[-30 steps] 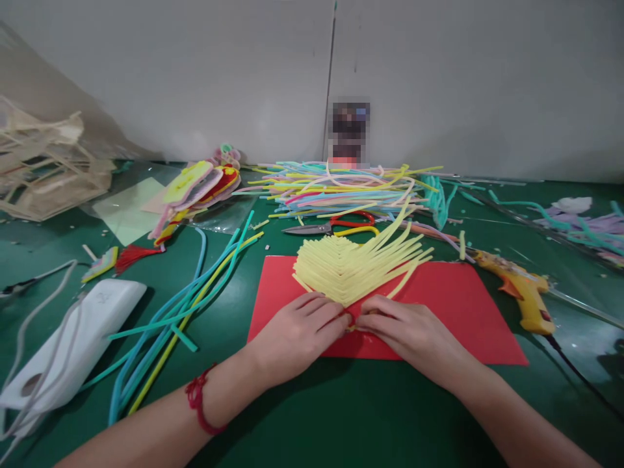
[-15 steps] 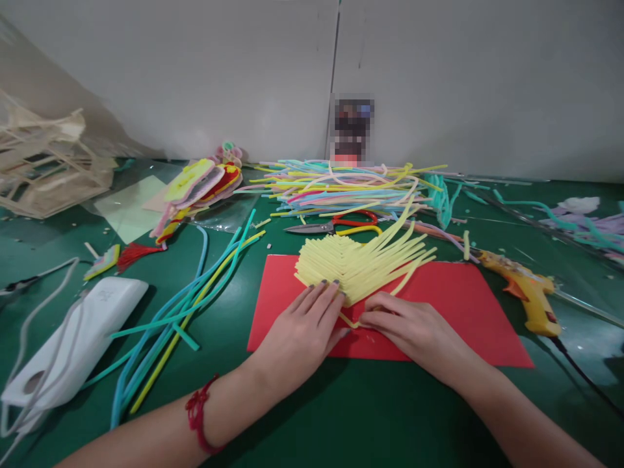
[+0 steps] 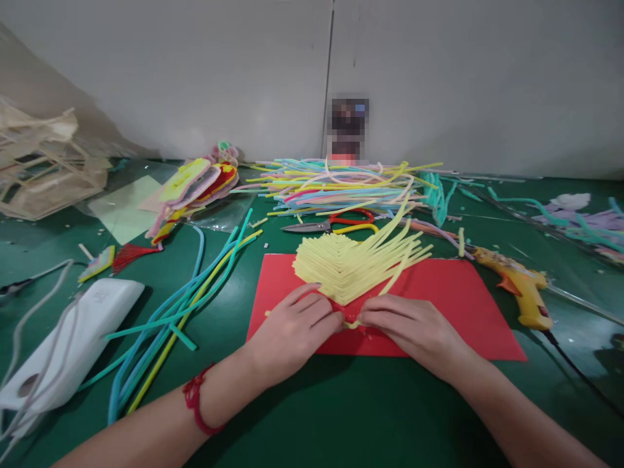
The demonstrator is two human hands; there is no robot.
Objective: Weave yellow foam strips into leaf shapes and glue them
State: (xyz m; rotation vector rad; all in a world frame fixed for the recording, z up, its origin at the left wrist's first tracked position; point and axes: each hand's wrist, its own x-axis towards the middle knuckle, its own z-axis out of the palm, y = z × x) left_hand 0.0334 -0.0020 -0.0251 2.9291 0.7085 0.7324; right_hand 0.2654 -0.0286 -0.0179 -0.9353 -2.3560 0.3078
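Observation:
A yellow chenille stem [image 3: 351, 325] is pinched between my two hands, with a short bent stretch of it showing between the fingertips. My left hand [image 3: 302, 328] grips it from the left, and my right hand [image 3: 414, 328] from the right, fingers pressed together. Just beyond the fingertips lies a flat piece of yellow stems [image 3: 336, 263], set in V-shaped rows, with loose ends fanning out to the right. It rests on a red sheet [image 3: 468, 309] in front of me. The fingers cover most of the held stem.
Scissors [image 3: 309, 227] lie behind the red sheet, before a pile of coloured stems [image 3: 302, 188]. To the right rests a yellow glue gun [image 3: 531, 292] with its cord. Blue, green and yellow stems [image 3: 180, 312] and a white power strip [image 3: 73, 344] occupy the left.
My left hand has come off the yellow V-shaped piece and drawn back toward me, its fingers now curled on the stem. My right hand stays nearly in place.

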